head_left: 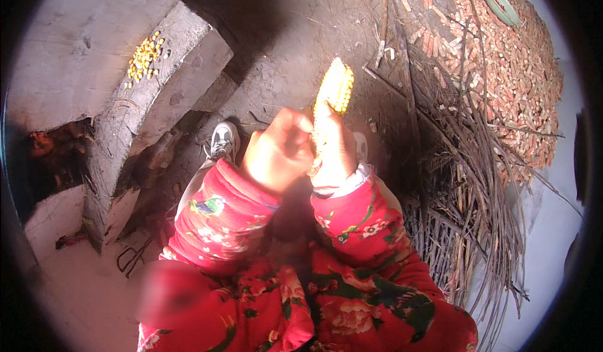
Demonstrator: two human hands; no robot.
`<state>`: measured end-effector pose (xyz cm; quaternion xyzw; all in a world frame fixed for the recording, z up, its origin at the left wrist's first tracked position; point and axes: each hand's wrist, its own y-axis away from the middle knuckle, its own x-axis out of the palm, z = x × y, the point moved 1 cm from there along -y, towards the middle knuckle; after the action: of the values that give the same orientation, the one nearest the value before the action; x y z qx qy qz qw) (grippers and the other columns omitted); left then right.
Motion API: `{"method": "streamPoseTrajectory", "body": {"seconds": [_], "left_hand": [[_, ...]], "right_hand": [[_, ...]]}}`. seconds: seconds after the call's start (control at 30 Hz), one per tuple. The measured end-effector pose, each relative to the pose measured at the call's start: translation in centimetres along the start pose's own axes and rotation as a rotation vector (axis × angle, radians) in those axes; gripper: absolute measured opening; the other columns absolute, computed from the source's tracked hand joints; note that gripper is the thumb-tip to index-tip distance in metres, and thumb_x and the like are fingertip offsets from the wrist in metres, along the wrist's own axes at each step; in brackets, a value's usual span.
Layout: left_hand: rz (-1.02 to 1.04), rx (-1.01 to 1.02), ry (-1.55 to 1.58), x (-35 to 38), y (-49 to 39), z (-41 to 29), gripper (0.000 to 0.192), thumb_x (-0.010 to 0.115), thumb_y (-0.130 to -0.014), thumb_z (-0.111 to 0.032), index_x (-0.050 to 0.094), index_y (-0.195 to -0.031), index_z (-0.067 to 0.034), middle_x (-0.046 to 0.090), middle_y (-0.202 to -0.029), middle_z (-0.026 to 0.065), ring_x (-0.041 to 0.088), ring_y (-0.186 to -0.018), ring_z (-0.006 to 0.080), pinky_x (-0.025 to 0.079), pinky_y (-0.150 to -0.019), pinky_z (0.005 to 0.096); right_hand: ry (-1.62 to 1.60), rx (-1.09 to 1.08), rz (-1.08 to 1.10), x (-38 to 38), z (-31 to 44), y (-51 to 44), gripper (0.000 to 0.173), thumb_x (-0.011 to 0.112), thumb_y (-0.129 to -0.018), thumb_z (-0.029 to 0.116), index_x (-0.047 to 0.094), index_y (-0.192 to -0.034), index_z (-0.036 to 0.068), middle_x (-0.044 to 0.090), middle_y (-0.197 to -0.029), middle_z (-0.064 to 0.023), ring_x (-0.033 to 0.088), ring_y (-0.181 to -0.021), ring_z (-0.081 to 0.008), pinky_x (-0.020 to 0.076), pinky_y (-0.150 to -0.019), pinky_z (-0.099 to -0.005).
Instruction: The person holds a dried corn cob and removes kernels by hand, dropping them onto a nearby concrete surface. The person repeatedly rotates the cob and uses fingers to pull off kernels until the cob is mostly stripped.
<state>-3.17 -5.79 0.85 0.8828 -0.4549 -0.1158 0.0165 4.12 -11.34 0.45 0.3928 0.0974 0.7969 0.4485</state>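
My right hand [335,149] grips a yellow corn cob [337,85] that stands nearly upright, its tip pointing away from me. Kernels cover the upper part of the cob; bright sunlight washes out its left side. Curled against the cob's lower left side is my left hand [280,147], its thumb and fingers close to the kernels. Whether that hand has loose kernels in it is hidden. A small pile of loose corn kernels [145,59], mostly yellow with a few dark ones, lies on the concrete ledge [176,31] at the upper left.
A big heap of stripped corncobs [513,83] fills the right side, with a pale green bowl [501,4] on it. Dry sticks [461,163] lie in a bundle before the heap. Left of me, embers glow in a stove opening [56,154], near metal tongs [134,257].
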Motion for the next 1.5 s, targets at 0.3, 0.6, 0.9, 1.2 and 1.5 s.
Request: {"method": "streamPoseTrajectory", "body": {"seconds": [0.3,0.6,0.9,1.2,1.5], "left_hand": [[0.029,-0.107,0.303,-0.2,-0.9,-1.2,0.021,0.042,-0.072,0.007,0.042,-0.09,-0.004,0.044,-0.068,-0.001,0.044,-0.049,0.0056,0.039,-0.044,0.0176],[0.177,-0.009,0.289,-0.9,-1.9,-2.3,0.047,0.053,-0.067,0.005,0.037,-0.111,0.0,0.04,-0.08,-0.0003,0.037,-0.07,0.0049,0.036,-0.062,0.0177],[0.065,0.149,-0.125,0.2,-2.3,-2.1,0.043,0.052,-0.062,0.01,0.045,-0.103,0.001,0.042,-0.075,-0.0008,0.036,-0.058,0.0044,0.035,-0.052,0.0152],[-0.092,0.31,-0.385,1.1,-2.2,-1.1,0.034,0.047,-0.062,0.01,0.049,-0.094,0.001,0.042,-0.052,-0.0017,0.04,-0.041,0.0036,0.035,-0.042,0.0156],[-0.161,0.232,-0.36,1.5,-1.2,-0.7,0.031,0.048,-0.062,0.01,0.05,-0.09,-0.002,0.046,-0.058,-0.0019,0.045,-0.048,0.0017,0.036,-0.046,0.0138]], "right_hand": [[-0.098,0.155,0.164,-0.4,2.0,-1.0,0.039,0.039,-0.08,0.041,0.049,-0.066,0.006,0.048,-0.051,-0.0048,0.043,-0.035,-0.0141,0.0352,-0.032,-0.0248],[-0.211,0.185,0.071,0.0,2.6,-2.0,0.04,0.042,-0.078,0.044,0.048,-0.07,0.005,0.048,-0.052,-0.0061,0.05,-0.042,-0.0195,0.0416,-0.037,-0.0271],[-0.14,0.187,0.032,-0.1,2.7,-2.8,0.04,0.044,-0.078,0.046,0.045,-0.07,0.006,0.044,-0.051,-0.0048,0.047,-0.038,-0.0171,0.0406,-0.035,-0.0252],[-0.162,0.11,-0.037,-0.9,0.8,-3.5,0.032,0.053,-0.076,0.041,0.049,-0.082,0.01,0.048,-0.067,-0.0009,0.046,-0.057,-0.01,0.0403,-0.05,-0.0222],[-0.135,0.113,-0.114,-0.4,1.0,-2.1,0.03,0.047,-0.08,0.037,0.045,-0.073,0.008,0.043,-0.062,-0.0011,0.042,-0.052,-0.0097,0.0375,-0.05,-0.0218]]}}
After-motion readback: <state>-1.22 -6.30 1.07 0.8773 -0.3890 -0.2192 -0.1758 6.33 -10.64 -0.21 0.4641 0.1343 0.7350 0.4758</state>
